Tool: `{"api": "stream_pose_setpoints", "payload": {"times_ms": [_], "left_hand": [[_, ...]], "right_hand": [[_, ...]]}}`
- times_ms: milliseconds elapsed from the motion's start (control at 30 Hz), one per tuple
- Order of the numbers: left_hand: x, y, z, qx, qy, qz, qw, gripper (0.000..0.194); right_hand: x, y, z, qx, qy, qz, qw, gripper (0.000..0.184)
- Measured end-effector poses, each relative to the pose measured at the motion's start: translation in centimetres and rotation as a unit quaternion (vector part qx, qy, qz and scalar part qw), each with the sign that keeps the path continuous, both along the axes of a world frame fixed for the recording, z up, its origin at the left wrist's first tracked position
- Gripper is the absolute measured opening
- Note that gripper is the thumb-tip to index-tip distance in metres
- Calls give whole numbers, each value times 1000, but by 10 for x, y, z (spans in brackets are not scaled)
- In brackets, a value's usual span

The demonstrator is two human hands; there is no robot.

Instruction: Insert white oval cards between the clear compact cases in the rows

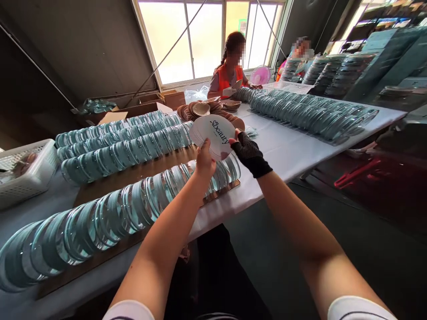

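A round, pale mirror disc [211, 133] with dark lettering that reads like "Sbeauty" is held up over the table, tilted toward me. My left hand [206, 161] is bare and grips its lower edge, the thumb lying on the printed face. On the right rim, my right hand [249, 153], in a black fingerless mesh glove, pinches the disc with thumb and fingers. Below and left of my hands runs a long row of round glass discs [116, 209] standing on edge. Just behind the held disc lies a pile of brown round pieces [202, 109].
More disc rows [126, 151] stand at the left, others [300, 111] on the right of the white table [276, 155]. A white basket [28, 173] sits far left. Across the table is a person in an orange vest [230, 75]; another person [296, 62] is behind tall stacks [347, 73].
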State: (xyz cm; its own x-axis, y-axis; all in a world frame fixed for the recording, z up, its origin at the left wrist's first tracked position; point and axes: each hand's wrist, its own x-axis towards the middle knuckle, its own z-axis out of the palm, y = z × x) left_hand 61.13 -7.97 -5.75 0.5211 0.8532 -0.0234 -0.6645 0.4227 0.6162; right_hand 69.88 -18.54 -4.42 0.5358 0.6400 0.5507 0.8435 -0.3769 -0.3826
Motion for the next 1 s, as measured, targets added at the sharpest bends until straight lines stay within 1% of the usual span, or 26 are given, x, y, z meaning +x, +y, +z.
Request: {"api": "stream_pose_setpoints", "payload": {"times_ms": [100, 167, 233, 300, 333, 367, 433, 500, 533, 567, 633, 700, 800, 833, 900, 1000], "left_hand": [[-20, -11, -1, 38, 2, 6, 999, 23], [-30, -16, -3, 54, -6, -9, 999, 22], [-36, -17, -2, 30, -4, -7, 1000, 21], [-40, -11, 2, -12, 1, 12, 1000, 26], [-40, -5, 5, -27, -4, 18, 999, 29], [-41, 1, 8, -37, -16, 21, 999, 31], [-39, 15, 11, -57, -39, 14, 998, 34], [-37, 28, 11, -95, -37, 6, 995, 35], [-35, 33, 9, -117, -31, 3, 993, 35], [-34, 36, 6, -136, -27, 4, 990, 36], [-33, 39, 1, -154, -27, 10, 988, 36], [-33, 38, -3, -147, -32, 11, 989, 36], [-34, 35, -3, -142, -20, 14, 990, 35], [-35, 35, -3, -146, -15, 16, 989, 35], [-35, 33, -1, -156, -11, 20, 987, 35], [-34, 33, 0, -164, -11, 17, 986, 36]], "right_hand": [[-38, 10, -5, 56, -1, -11, 998, 58], [-53, 11, -8, 74, 42, -15, 996, 56], [-56, 2, -8, 103, 96, -48, 989, 55], [-53, -22, -8, 119, 101, -99, 983, 55], [-52, -38, -9, 106, 86, -114, 984, 54], [-53, -57, -12, 76, 67, -118, 988, 52], [-61, -92, -20, -9, 32, -96, 995, 47], [-72, -115, -32, -92, -1, -95, 991, 44], [-77, -121, -37, -126, -19, -102, 987, 44], [-82, -121, -40, -157, -36, -110, 981, 44], [-85, -109, -42, -214, -54, -106, 970, 44], [-83, -83, -39, -256, -55, -95, 960, 44], [-74, -43, -33, -308, -53, -61, 948, 45], [-72, -35, -32, -318, -55, -47, 945, 45], [-70, -27, -30, -322, -62, -31, 944, 44], [-70, -31, -32, -282, -75, -59, 955, 38]]}}
